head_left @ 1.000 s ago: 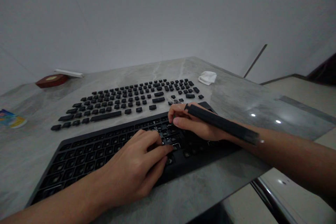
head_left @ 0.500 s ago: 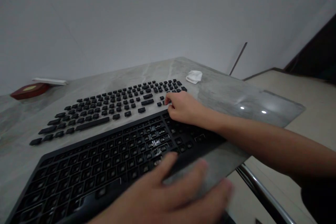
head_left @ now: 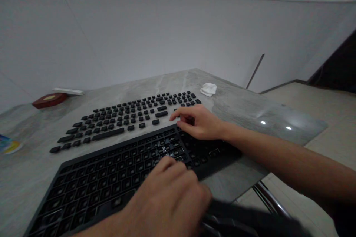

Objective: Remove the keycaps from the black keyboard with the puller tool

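A dark keyboard base [head_left: 91, 187] with its key sockets bare lies slanted along the near side of the table. Behind it, loose black keycaps [head_left: 111, 121] are laid out in rows, with a long spacebar [head_left: 108, 134] among them. My right hand [head_left: 201, 123] hovers at the base's far right edge, beside the keycaps; its index finger and thumb are apart and nothing shows between them. Over the base's near edge is my left hand [head_left: 168, 196], its fingers curled. Its fingertips are hidden, so what they hold, if anything, does not show.
On the grey marbled table [head_left: 239, 114] lies a crumpled white cloth or tissue [head_left: 208, 89]. A red-brown box [head_left: 50, 100] and a white bar [head_left: 68, 91] sit by the wall. A colourful item [head_left: 9, 145] is at far left; a blurred dark shape [head_left: 236, 218] is lower right.
My left hand has gone from spread fingers to curled ones. My right index finger has stretched out, away from the thumb. The view has tilted up and shifted left.
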`<action>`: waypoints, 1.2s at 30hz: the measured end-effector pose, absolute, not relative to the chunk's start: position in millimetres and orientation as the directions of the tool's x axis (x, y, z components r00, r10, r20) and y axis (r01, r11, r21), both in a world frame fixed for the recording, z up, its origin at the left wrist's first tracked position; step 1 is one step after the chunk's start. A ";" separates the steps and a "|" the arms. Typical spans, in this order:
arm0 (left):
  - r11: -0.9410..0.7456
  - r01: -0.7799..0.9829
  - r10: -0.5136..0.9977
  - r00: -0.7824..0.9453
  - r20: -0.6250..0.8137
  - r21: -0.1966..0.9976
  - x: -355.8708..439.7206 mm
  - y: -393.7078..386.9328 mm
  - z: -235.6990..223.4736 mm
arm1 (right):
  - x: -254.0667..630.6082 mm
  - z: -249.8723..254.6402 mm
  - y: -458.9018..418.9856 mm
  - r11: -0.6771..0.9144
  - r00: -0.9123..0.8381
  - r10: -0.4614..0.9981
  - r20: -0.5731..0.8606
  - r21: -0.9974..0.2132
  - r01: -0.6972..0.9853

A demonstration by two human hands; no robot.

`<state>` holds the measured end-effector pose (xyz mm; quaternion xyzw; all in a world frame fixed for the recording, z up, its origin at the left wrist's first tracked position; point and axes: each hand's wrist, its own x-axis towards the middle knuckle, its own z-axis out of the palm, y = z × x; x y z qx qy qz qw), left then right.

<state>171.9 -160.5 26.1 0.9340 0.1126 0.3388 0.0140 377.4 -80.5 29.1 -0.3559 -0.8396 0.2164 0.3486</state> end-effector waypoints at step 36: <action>-0.957 0.014 0.134 0.909 0.395 0.291 140.9 -78.2 19.4 | 378.4 28.2 -87.4 0.509 -0.817 0.563 0.125 -0.831 0.223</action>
